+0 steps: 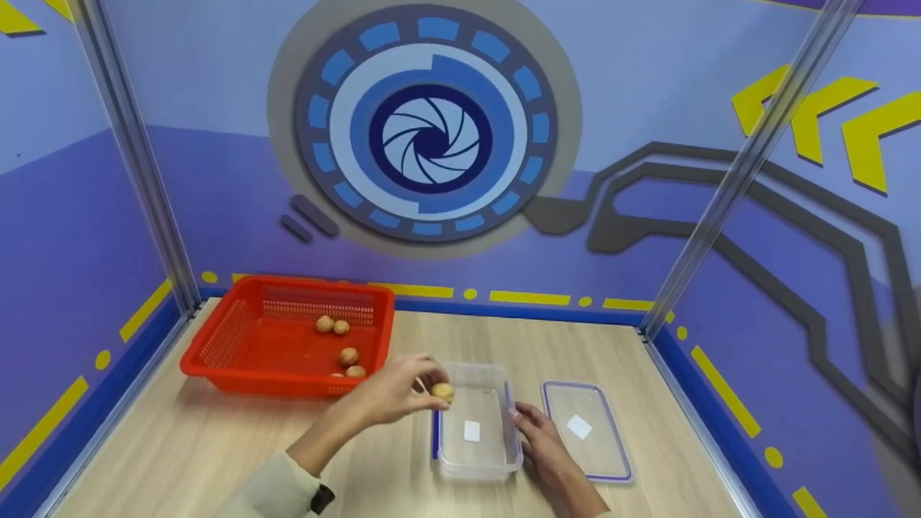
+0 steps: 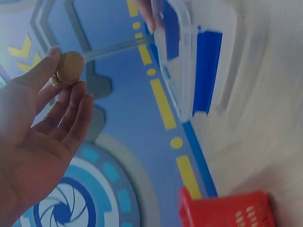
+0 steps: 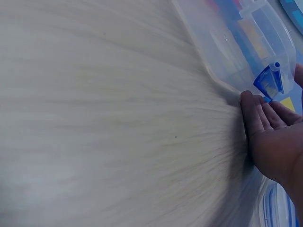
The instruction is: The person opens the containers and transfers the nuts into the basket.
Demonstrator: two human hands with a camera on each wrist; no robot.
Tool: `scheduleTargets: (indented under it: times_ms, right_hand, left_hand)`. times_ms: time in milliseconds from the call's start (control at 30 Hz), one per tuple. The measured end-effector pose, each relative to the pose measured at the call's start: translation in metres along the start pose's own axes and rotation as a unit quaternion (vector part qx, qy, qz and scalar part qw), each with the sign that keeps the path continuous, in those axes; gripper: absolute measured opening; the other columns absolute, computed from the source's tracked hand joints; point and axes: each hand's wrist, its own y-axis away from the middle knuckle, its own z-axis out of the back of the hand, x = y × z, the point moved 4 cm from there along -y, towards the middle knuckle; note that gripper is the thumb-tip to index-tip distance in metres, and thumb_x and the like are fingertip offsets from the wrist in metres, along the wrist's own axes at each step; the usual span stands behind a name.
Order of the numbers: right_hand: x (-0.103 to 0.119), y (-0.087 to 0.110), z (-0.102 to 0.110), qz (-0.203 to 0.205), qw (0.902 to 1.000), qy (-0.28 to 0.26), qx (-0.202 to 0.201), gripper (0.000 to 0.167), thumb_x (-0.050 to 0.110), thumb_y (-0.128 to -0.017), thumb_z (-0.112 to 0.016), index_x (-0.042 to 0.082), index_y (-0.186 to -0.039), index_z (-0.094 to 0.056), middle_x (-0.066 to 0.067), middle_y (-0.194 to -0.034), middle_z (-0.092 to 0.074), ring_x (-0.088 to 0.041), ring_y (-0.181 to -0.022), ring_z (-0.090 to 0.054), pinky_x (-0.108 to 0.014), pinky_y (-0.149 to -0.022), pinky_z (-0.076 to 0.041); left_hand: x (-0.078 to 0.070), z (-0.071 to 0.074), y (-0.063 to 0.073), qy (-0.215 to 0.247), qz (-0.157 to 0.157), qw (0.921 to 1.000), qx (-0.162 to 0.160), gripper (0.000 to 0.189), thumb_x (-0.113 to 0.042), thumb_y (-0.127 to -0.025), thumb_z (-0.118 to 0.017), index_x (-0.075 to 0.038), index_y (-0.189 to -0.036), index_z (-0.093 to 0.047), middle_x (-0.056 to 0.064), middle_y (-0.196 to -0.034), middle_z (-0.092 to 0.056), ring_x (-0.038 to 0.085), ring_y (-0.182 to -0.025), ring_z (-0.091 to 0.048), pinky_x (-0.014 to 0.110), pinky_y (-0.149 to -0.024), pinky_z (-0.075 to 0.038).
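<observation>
My left hand (image 1: 399,392) pinches a walnut (image 1: 442,392) between thumb and fingertips, above the left side of a clear plastic food container (image 1: 478,460). Seen from the left wrist, the walnut (image 2: 71,67) is tan with a seam, and the other fingers extend loosely beneath it. The open container has blue side latches and a white label on its bottom. At its right wall my right hand (image 1: 543,439) holds the side, thumb by the rim and fingers outside. In the right wrist view, those fingers (image 3: 265,113) lie along the wall close to a blue latch (image 3: 270,81).
A red plastic basket (image 1: 288,385) with several walnuts (image 1: 348,356) stands at the back left of the wooden table (image 1: 381,467). The container's blue-edged lid (image 1: 604,439) lies flat to the right. Printed panels and metal posts (image 1: 748,158) enclose the table.
</observation>
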Motion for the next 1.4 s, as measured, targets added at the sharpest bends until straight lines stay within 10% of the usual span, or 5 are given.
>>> scheduleTargets:
  times_ms: [467,867,1400]
  right_hand:
    - [0.001,-0.001,0.0,-0.002,1.0,-0.001,-0.004,0.075,0.042,-0.106,-0.064,-0.007,-0.156,-0.038,-0.029,-0.158,-0.045,-0.043,-0.145,-0.046,-0.05,-0.112,-0.049]
    - [0.001,-0.001,0.002,0.004,0.9999,-0.011,-0.008,0.071,0.038,-0.106,-0.065,-0.008,-0.154,-0.039,-0.028,-0.156,-0.047,-0.041,-0.144,-0.047,-0.049,-0.11,-0.05]
    - [0.0,0.0,0.0,0.005,0.9999,-0.011,-0.006,0.071,0.039,-0.107,-0.064,-0.008,-0.154,-0.039,-0.028,-0.157,-0.045,-0.039,-0.143,-0.047,-0.051,-0.111,-0.049]
  left_hand:
    - [0.06,0.066,0.02,-0.04,0.042,0.9885,-0.14,0.025,-0.015,-0.091,-0.086,-0.009,-0.112,-0.074,0.001,-0.106,-0.066,0.018,-0.097,-0.067,0.043,-0.09,-0.06]
    - [0.127,0.067,0.035,-0.012,0.159,0.963,-0.217,0.031,-0.011,-0.092,-0.084,-0.002,-0.119,-0.073,0.01,-0.112,-0.07,0.027,-0.099,-0.068,0.049,-0.092,-0.059]
    - [0.152,0.054,0.031,-0.028,0.203,0.9552,-0.214,0.03,-0.013,-0.093,-0.084,-0.003,-0.119,-0.073,0.009,-0.112,-0.068,0.033,-0.099,-0.066,0.047,-0.092,-0.059]
